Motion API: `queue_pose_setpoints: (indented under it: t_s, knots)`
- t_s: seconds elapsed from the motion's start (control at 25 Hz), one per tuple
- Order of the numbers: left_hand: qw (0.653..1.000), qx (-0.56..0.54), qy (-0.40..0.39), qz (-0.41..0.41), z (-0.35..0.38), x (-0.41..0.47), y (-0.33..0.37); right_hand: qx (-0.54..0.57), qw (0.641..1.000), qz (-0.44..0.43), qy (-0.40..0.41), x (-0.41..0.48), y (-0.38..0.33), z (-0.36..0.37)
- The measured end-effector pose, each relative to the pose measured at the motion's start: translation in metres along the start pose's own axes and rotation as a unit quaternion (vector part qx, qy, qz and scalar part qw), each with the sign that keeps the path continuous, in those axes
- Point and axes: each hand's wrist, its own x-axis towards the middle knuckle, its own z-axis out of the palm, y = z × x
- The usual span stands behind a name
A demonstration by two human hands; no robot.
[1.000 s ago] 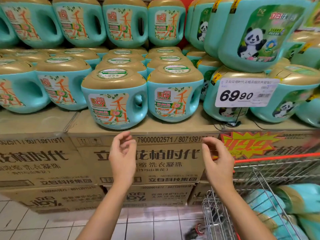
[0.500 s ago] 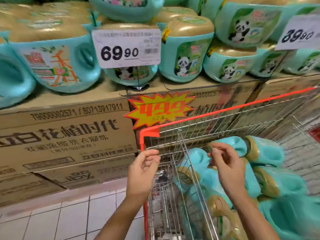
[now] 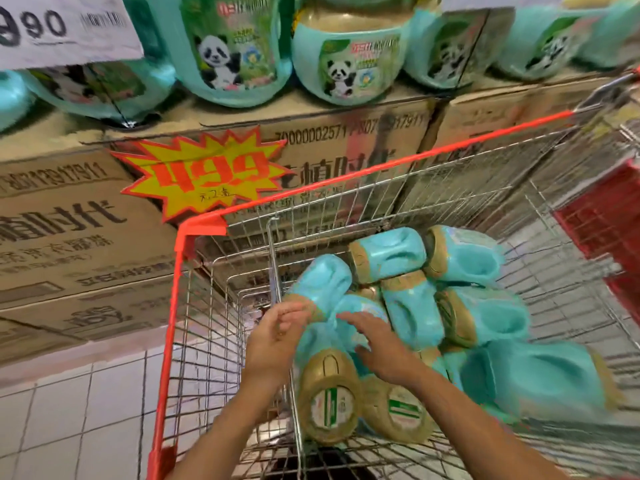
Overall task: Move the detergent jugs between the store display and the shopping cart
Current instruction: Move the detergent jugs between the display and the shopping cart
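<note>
Left hand (image 3: 277, 337), right hand (image 3: 382, 353) outstretched, fingers seemingly relaxed.

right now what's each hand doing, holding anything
left hand: open, holding nothing, by the jugs in the cart
right hand: open, holding nothing, over the jugs
</note>
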Motion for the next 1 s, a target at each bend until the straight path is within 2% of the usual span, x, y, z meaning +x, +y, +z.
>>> queue_pose_setpoints:
  t_s: [0.08, 0.2, 0.32, 0.48, 0.56, 0.64, 0.68, 0.76, 0.84, 0.92, 1.0]
  knots:
    - [1.0, 0.012, -0.003, 0.006, -0.004, -0.001, 0.001, -0.105, 0.986, -0.107, -0.067, 0.017, -0.009, 0.015]
    - [1.0, 0.022, 0.015, 0.006, -0.006, -0.004, -0.002, -0.248, 0.948, -0.133, -0.149, 0.035, -0.01, 0.023]
    - [1.0, 0.014, 0.025, -0.013, -0.01, -0.01, -0.007, -0.304, 0.924, -0.186, -0.138, 0.035, 0.0, 0.016]
    - [0.999, 0.005, 0.03, -0.01, -0.019, -0.014, -0.01, -0.323, 0.898, -0.288, -0.079, 0.023, -0.002, 0.005]
    - [1.0, -0.001, 0.021, -0.012, -0.022, -0.015, -0.01, -0.31, 0.905, -0.274, -0.102, 0.016, -0.01, -0.006]
    - [1.0, -0.002, 0.002, -0.018, -0.023, -0.017, -0.008, -0.256, 0.937, -0.2, -0.131, 0.006, -0.017, -0.022]
    - [1.0, 0.001, -0.006, -0.017, -0.023, -0.017, -0.007, -0.22, 0.953, -0.168, -0.12, 0.0, -0.019, -0.031]
    - [0.999, 0.0, -0.03, -0.016, -0.022, -0.018, -0.005, -0.109, 0.986, -0.106, -0.064, -0.013, -0.021, -0.053]
    - [0.997, -0.022, -0.068, -0.029, -0.02, -0.018, 0.001, 0.048, 0.999, -0.007, -0.002, -0.03, -0.022, -0.077]
    - [0.992, -0.041, -0.111, -0.047, -0.017, -0.016, 0.007, 0.237, 0.968, 0.043, 0.064, -0.048, -0.023, -0.094]
    - [0.983, -0.062, -0.164, -0.059, -0.014, -0.014, 0.012, 0.389, 0.911, 0.043, 0.132, -0.062, -0.028, -0.1]
